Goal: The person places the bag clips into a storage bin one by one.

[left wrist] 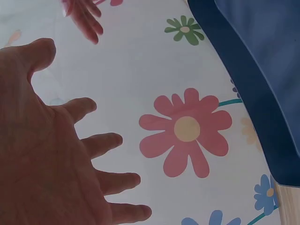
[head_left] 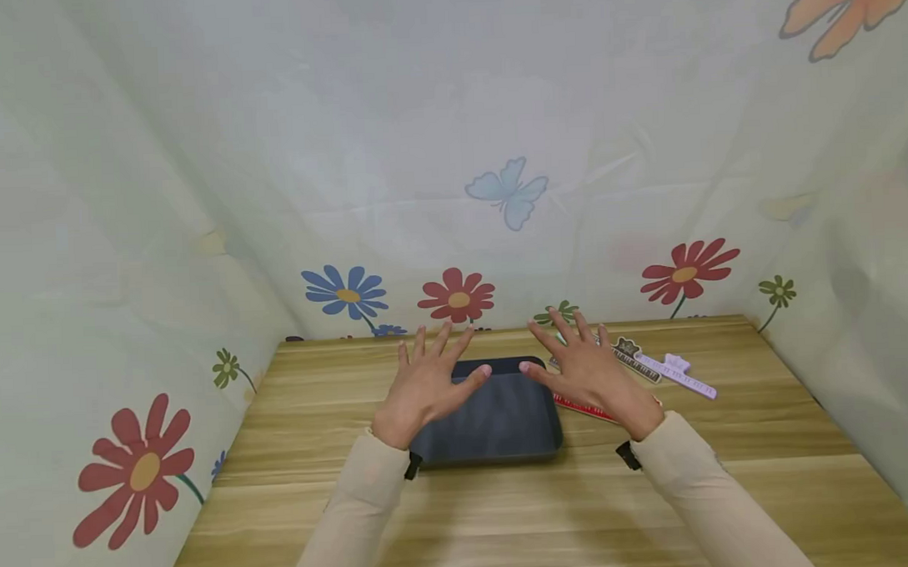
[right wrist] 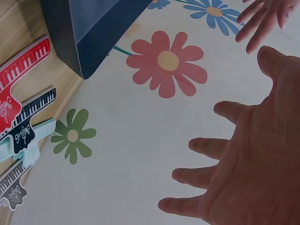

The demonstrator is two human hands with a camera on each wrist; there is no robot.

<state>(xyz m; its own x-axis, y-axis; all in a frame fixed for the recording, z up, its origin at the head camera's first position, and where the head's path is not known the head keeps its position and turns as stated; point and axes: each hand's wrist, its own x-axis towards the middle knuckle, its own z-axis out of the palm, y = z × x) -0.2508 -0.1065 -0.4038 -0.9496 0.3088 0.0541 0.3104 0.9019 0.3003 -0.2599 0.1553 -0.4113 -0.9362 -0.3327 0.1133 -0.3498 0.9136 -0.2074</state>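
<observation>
My left hand is held up above the left side of a dark blue rectangular tray, palm down with fingers spread. My right hand hovers past the tray's right edge, its fingers also straight and spread. Neither hand holds or touches anything. To the right lie several flat keyboard-patterned clips marked "Music": a red clip, a black clip, a mint clip, a grey clip and a lilac clip. In the head view my right hand partly covers some of them.
The tray stands on a wood-grain table. A white curtain printed with flowers and butterflies hangs behind the table and along both sides. The clips lie close together near the table's back right part.
</observation>
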